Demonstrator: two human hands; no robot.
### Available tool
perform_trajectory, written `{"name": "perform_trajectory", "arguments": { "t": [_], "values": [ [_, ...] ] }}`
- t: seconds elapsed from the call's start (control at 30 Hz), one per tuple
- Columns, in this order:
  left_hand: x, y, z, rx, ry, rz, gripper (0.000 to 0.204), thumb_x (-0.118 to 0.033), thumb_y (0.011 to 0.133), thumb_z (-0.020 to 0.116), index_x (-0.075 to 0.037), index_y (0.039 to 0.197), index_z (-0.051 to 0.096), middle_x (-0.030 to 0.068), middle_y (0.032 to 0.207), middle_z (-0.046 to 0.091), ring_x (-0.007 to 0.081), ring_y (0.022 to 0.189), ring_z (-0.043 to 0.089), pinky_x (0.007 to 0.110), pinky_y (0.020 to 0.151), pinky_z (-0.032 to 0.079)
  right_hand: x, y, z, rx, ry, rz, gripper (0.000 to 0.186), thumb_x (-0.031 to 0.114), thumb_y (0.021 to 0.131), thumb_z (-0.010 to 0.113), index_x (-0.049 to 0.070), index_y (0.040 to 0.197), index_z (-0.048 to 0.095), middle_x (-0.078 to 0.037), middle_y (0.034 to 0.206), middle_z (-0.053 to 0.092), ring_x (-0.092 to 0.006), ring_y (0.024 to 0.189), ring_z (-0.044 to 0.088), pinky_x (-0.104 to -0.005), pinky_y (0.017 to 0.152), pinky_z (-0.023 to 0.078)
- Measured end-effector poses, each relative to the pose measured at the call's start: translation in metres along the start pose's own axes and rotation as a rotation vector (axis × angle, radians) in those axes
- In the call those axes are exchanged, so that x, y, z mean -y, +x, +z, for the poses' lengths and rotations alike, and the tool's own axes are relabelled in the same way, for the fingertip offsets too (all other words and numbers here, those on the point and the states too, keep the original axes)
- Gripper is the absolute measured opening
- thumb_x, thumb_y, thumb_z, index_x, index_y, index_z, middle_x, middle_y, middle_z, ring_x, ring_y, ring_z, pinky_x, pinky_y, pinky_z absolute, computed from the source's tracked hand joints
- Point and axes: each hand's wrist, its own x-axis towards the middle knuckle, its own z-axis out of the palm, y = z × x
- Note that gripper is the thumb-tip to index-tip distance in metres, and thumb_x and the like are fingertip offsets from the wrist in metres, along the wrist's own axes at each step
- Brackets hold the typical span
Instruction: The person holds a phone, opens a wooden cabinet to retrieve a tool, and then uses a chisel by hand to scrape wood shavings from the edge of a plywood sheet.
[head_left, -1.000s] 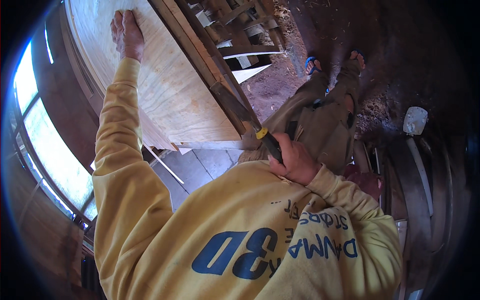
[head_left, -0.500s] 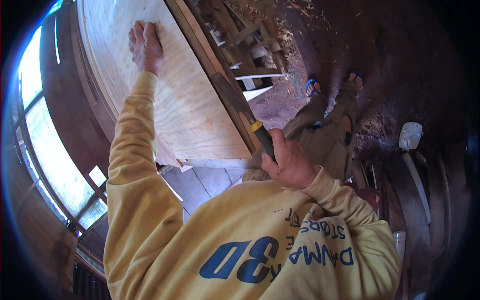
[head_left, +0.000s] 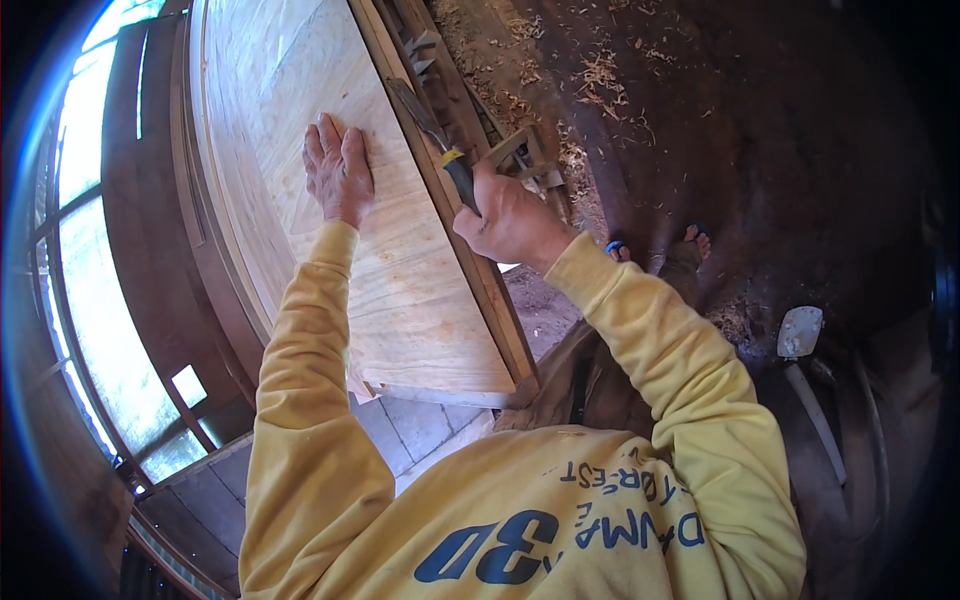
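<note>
Moved the right hand (head_left: 515, 217) away from the belly (head_left: 560, 442) and farther up beside the edge of the board (head_left: 410, 300), taking the long tool (head_left: 452, 158) along. Stretched out the bent right arm. Hid more of the legs (head_left: 602, 372) behind the yellow sleeve (head_left: 670, 350). Brought more curly wood shavings (head_left: 605, 80) into view.

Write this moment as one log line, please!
left hand: spread on wooden panel | right hand: gripping bladed tool by dark handle | blade: over panel's edge, contact unclear | floor: curly shavings
</note>
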Motion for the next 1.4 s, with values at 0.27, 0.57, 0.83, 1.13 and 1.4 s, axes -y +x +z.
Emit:
{"name": "perform_trajectory", "arguments": {
  "t": [0.27,0.57,0.83,1.13,1.4],
  "values": [
    [-0.005,-0.010,-0.008,0.017,0.010,-0.056,0.073,-0.053,0.103,0.035,-0.008,0.160,0.028,0.0237,0.165,0.023,0.0414,0.153,0.017,0.051,0.123,0.014,0.019,0.006,0.004,0.074,0.116,0.151,0.043,0.023,0.087,0.055,-0.015,0.106,0.046,-0.034,0.077,0.064,-0.0498,0.075,0.067,-0.0535,0.075,0.056],
    [0.000,0.002,-0.001,0.033,0.004,-0.026,0.078,-0.056,0.101,0.038,-0.008,0.161,0.026,0.0230,0.166,0.021,0.0408,0.154,0.015,0.051,0.123,0.011,0.049,0.049,-0.026,0.271,0.097,0.375,0.045,0.024,0.090,0.056,-0.013,0.113,0.048,-0.034,0.096,0.067,-0.0461,0.095,0.069,-0.0496,0.085,0.056],
    [-0.010,0.051,-0.005,0.039,-0.002,-0.114,0.079,-0.057,0.100,0.041,-0.009,0.161,0.026,0.0226,0.166,0.020,0.0419,0.153,0.016,0.052,0.123,0.013,0.052,0.094,-0.051,0.264,0.072,0.362,0.041,0.024,0.091,0.056,-0.013,0.107,0.050,-0.033,0.092,0.068,-0.0417,0.088,0.071,-0.0484,0.080,0.056],
    [-0.011,0.052,-0.001,0.019,-0.014,-0.101,0.077,-0.055,0.100,0.044,-0.012,0.161,0.026,0.0206,0.167,0.020,0.0411,0.153,0.016,0.053,0.122,0.013,0.054,0.244,-0.077,0.115,-0.004,0.116,0.055,0.031,0.092,0.058,-0.015,0.122,0.050,-0.034,0.107,0.067,-0.0404,0.099,0.069,-0.0438,0.086,0.055],
    [-0.009,0.045,-0.007,0.035,-0.016,-0.124,0.076,-0.051,0.098,0.049,-0.014,0.161,0.027,0.0186,0.167,0.020,0.0400,0.153,0.016,0.053,0.121,0.012,0.022,0.171,-0.048,-0.184,0.275,0.220,0.042,0.022,0.094,0.060,-0.008,0.120,0.048,-0.022,0.093,0.066,-0.0326,0.086,0.068,-0.0439,0.078,0.053]
  ]
}}
